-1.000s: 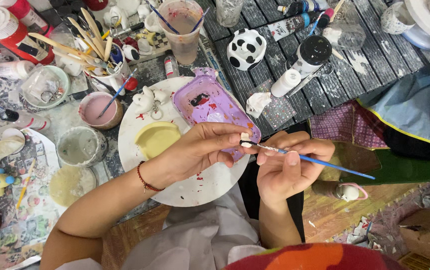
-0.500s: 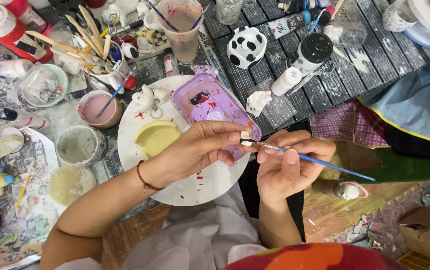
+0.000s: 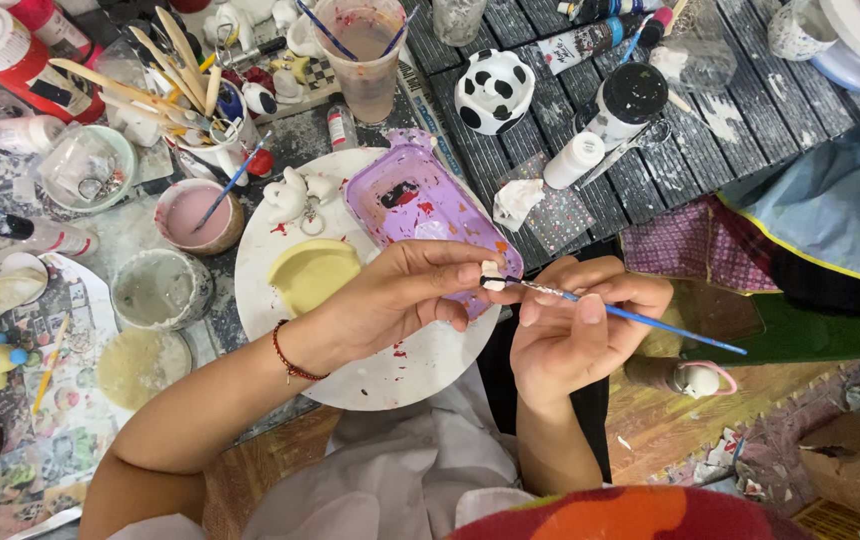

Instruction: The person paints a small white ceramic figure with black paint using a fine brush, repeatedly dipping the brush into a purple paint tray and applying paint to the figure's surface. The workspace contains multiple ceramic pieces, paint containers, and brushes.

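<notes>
The left hand point(image 3: 390, 300) pinches a tiny white figurine point(image 3: 492, 275) at its fingertips, just beside the right hand point(image 3: 575, 325), closed on a thin blue brush point(image 3: 640, 317) whose tip touches it. The piece looks light, hard and brittle, best held gently by its unpainted sides.

Tiny white figurine point(image 3: 491, 275) pinched in fingertips above purple tray; thin blue-handled brush point(image 3: 630, 315), near-level, tip touching figurine.
</notes>
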